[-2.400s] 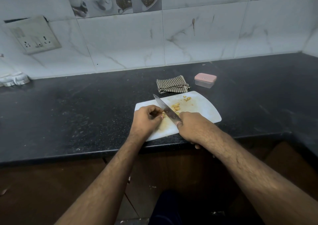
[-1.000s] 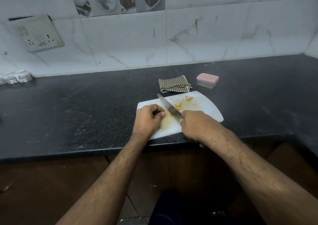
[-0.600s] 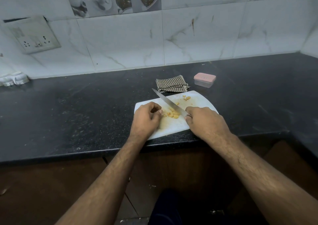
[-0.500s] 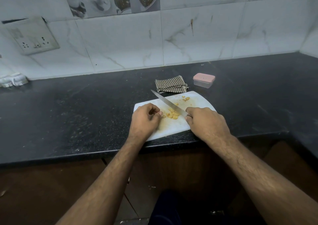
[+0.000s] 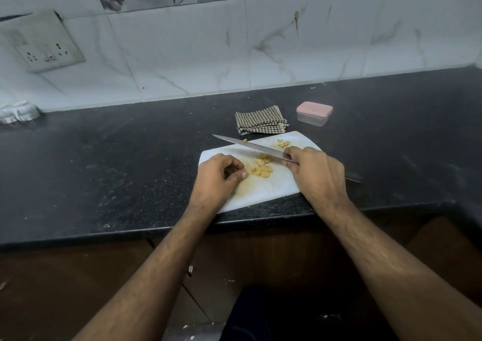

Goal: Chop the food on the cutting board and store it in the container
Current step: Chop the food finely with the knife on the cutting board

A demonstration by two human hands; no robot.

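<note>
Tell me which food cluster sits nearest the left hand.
The bigger pile of pieces mid-board, beside the left hand; the small cluster lies at the far edge.

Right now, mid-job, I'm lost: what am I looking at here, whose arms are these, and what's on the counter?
No machine here: a person's bare arms, seen from a wide camera worn on their head, looking down. On the dark counter lies a white cutting board with yellow food pieces. The right hand grips a knife, its blade angled over the board. The left hand rests curled beside the pieces. Behind the board sit a checked cloth and a pink-lidded container, lid on.
</note>
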